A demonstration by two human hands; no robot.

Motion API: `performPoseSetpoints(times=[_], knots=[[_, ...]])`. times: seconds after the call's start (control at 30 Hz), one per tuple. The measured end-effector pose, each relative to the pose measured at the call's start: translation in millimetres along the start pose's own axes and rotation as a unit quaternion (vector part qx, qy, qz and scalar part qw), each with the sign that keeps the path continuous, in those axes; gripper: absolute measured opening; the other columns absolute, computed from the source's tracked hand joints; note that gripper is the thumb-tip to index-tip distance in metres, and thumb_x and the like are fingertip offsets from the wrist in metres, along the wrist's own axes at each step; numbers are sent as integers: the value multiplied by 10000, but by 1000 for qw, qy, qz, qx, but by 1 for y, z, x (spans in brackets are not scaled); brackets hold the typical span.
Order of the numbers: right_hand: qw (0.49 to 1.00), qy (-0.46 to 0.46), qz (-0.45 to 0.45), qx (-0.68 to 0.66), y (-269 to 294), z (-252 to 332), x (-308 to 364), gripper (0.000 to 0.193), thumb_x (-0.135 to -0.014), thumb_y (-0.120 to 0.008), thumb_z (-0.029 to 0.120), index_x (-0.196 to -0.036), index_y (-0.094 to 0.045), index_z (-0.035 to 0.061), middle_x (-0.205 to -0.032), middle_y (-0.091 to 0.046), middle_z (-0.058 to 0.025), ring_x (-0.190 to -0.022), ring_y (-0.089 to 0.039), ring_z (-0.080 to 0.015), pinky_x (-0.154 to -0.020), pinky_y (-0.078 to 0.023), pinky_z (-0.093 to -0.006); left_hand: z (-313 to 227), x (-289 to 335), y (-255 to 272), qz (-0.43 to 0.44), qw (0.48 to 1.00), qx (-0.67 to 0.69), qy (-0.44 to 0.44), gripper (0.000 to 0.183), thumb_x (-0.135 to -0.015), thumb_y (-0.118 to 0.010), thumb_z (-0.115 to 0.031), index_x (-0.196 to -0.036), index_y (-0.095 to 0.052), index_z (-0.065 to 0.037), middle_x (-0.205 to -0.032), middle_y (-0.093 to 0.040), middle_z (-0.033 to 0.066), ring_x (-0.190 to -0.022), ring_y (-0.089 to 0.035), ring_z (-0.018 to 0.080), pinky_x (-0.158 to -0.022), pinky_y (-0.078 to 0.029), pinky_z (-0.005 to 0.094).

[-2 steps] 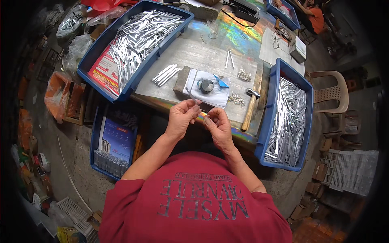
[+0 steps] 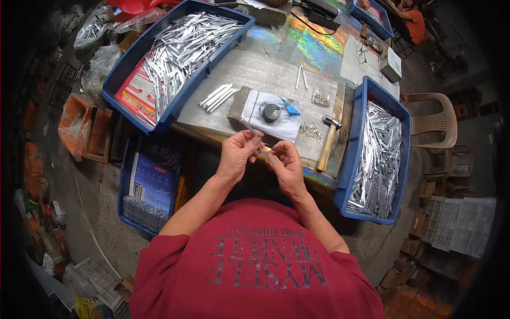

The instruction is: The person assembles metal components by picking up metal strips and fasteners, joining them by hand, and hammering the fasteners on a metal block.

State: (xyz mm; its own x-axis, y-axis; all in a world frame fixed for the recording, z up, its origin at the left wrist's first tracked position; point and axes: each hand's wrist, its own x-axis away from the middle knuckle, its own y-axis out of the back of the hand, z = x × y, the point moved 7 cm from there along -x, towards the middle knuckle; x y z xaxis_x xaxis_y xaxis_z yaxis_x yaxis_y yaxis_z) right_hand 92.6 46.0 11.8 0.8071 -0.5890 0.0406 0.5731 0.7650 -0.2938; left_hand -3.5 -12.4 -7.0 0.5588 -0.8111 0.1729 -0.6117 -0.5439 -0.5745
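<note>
Shiny metal strips (image 2: 183,48) fill a glossy blue plastic bin (image 2: 123,74); the hammer (image 2: 328,142) has a wooden handle.

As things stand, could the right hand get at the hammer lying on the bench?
Probably yes. The hammer lies flat just beyond and right of the right hand, its wooden handle pointing toward the person, with nothing lying over it. The hand's grip is taken up by a small part, though, so it would need freeing first.

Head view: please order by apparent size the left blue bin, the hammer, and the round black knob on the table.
1. Left blue bin, by far the largest.
2. Hammer.
3. Round black knob, the smallest.
</note>
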Motion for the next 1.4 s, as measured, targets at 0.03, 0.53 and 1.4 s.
performPoseSetpoints(times=[0.03,0.53,1.4], knots=[[1000,-2,3,-11,-1,0,0,163,-810,-495,57,-938,-395,46,-783,-431,8,-662,-426,-44,-561,-347,-167,1,1,1,-6,1000,13,9,178,-777,-568,-138,-903,-550,-12,-689,-554,28,-526,-458,41,-430,-347,153],[998,-19,5,-54,1,-8,-2,169,-800,-501,51,-923,-386,54,-716,-435,-2,-614,-416,-52,-518,-339,-173,12,4,-1,-21,996,70,49,120,-772,-575,-131,-840,-542,-38,-687,-560,50,-516,-476,57,-413,-353,156],[994,-17,-58,-92,5,-8,1,194,-798,-521,55,-909,-363,70,-663,-438,17,-558,-394,-35,-459,-296,-161,5,13,-13,-27,999,30,-28,114,-776,-564,-91,-866,-552,-23,-673,-551,9,-533,-466,25,-436,-349,143]])
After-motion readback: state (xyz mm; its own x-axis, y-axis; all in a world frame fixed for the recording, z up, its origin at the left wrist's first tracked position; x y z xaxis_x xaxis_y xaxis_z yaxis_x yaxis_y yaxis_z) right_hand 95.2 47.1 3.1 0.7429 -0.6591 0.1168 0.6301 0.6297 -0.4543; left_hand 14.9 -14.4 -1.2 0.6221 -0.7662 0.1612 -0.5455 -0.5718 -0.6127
